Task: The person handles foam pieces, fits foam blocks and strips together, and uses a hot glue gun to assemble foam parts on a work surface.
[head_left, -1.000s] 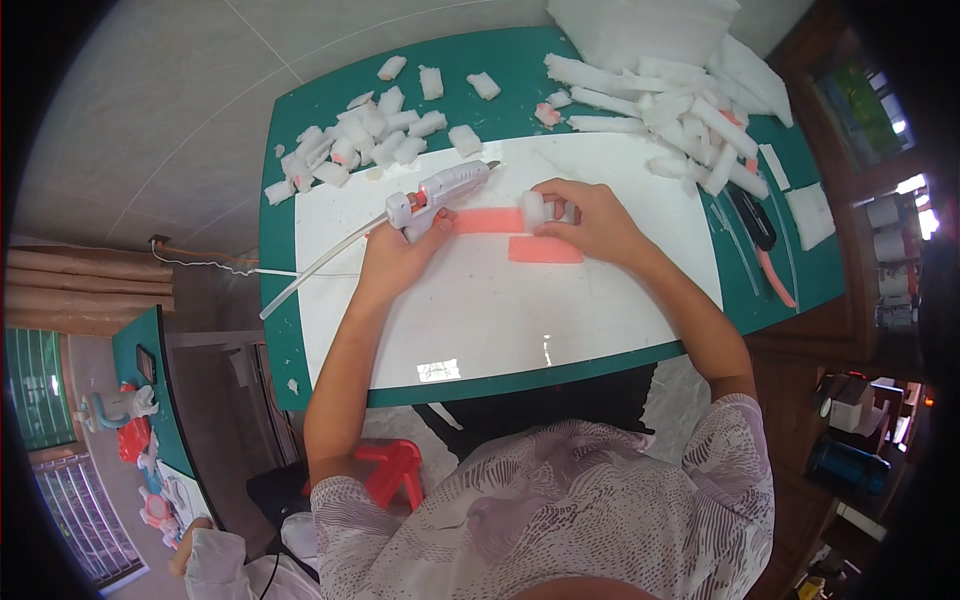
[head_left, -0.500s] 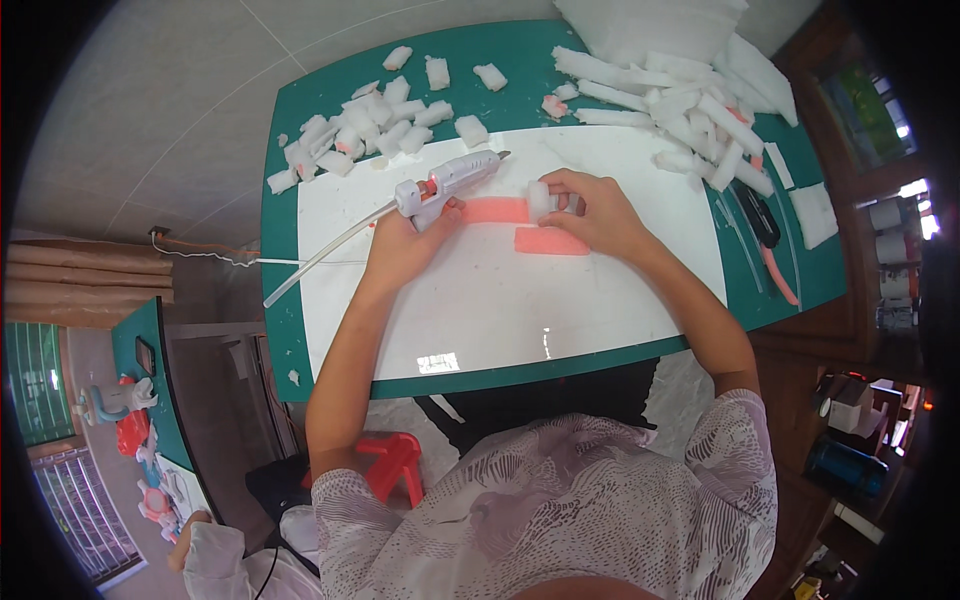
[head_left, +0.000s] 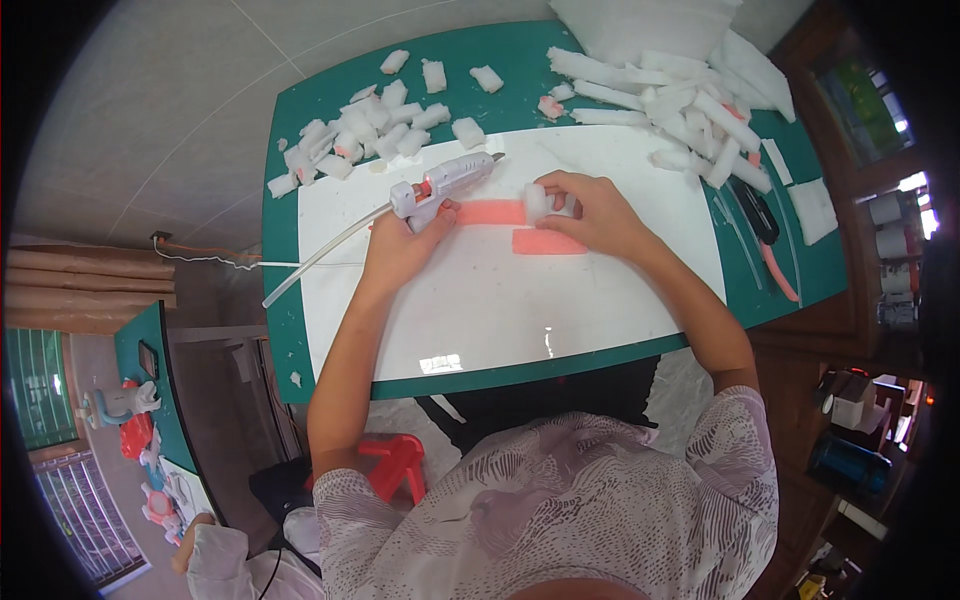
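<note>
Left hand: the left hand [head_left: 405,245] is closed round the grip of a white plastic hot-glue gun [head_left: 445,182], thumb laid up beside the red trigger; the fingers are curled tight on the handle.
Glue gun: it lies low over the white sheet, nozzle pointing toward the far right, a white cord or glue stick [head_left: 320,252] trailing from its rear past the left edge of the mat.
Right hand: the right hand [head_left: 592,212] has its fingers bent down and pinched on a small white foam block [head_left: 536,200], pressing it onto the end of a strip.
Pink strips: one long pink foam strip [head_left: 490,212] lies between the two hands, its left end by the left thumb, its right end under the white block; a second pink foam strip [head_left: 548,242] lies just nearer the person, partly under the right palm.
Work surface: a glossy white rectangular sheet [head_left: 500,300] on a dark green cutting mat [head_left: 280,300].
Far left of mat: a scattered heap of small white foam cubes [head_left: 355,135], a few with what looks like a pink face, though they are too small to be sure.
Far right of mat: a pile of long white foam sticks [head_left: 680,95], and beside it a black-handled tool with a pink end [head_left: 765,235] lying flat on the mat.
</note>
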`<state>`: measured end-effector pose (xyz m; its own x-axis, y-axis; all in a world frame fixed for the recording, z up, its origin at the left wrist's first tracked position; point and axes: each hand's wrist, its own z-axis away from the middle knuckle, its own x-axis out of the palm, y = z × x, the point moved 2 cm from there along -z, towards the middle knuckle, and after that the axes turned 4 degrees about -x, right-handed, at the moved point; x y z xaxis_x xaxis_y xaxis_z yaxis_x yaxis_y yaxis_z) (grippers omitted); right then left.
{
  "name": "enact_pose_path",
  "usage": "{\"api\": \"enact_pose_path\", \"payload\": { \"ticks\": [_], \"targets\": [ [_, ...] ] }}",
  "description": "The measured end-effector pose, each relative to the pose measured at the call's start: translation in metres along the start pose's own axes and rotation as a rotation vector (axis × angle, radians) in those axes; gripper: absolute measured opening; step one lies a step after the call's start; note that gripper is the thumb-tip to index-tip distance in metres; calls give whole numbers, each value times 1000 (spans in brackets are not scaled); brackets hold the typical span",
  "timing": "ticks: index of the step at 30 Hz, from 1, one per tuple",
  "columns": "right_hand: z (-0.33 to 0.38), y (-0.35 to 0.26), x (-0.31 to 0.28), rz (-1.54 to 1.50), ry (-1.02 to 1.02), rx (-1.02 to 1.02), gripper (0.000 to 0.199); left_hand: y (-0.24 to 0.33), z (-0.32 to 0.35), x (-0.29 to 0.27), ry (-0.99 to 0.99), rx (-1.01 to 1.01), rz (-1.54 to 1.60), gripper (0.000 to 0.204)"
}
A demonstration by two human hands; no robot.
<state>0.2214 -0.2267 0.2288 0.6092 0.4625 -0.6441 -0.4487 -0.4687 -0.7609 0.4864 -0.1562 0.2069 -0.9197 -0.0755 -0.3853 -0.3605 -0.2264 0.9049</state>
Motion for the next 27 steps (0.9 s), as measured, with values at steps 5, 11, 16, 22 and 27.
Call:
{"api": "enact_pose_path", "payload": {
  "ticks": [5, 11, 16, 22, 27],
  "targets": [
    [0, 1, 1, 4, 5, -4, 45, -2, -1, 1, -28, 11, 44, 32],
    [-1, 2, 3, 7, 19, -17, 43, 0, -1, 2, -33, 12, 22, 32],
    [-2, 14, 8, 9, 73, -83, 48, 1, -2, 2, -21, 26, 19, 30],
    [-1, 4, 5, 11, 48, -5, 42, 1, -2, 2, -39, 60, -4, 23],
    [-1, 6, 6, 8, 53, -29, 42, -1, -2, 2, -30, 17, 28, 30]
  ]
}}
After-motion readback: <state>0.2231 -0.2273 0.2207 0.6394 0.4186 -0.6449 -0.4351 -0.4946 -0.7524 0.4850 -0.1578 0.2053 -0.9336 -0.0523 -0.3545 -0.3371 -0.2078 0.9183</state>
